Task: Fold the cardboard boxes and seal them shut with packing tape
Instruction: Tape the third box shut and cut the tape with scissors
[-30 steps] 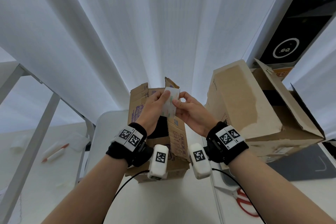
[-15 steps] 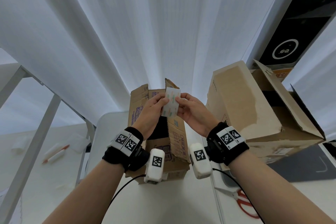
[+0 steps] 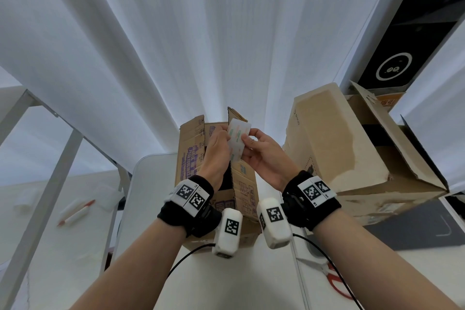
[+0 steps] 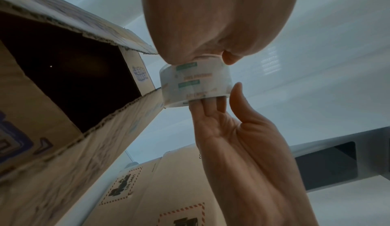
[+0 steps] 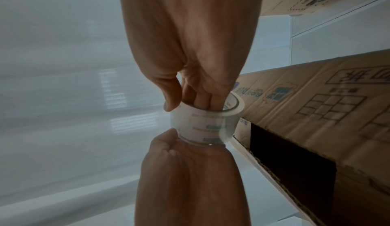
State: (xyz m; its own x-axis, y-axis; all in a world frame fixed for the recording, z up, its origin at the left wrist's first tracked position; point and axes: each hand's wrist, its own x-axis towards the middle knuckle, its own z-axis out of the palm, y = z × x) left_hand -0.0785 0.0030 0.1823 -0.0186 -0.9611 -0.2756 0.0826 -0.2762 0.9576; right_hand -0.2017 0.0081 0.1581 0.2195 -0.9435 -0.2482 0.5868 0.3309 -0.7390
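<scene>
Fingers of the right hand (image 4: 230, 129) are tucked inside the core of a roll of clear packing tape (image 4: 195, 83), thumb lying along its outer edge. The left hand (image 3: 216, 151) pinches the roll's opposite rim. The roll is held in the air just in front of an open printed cardboard box (image 3: 191, 158) on the white table (image 3: 151, 184). The roll looks light, rigid and slick; gripping through the core seems surest.
</scene>
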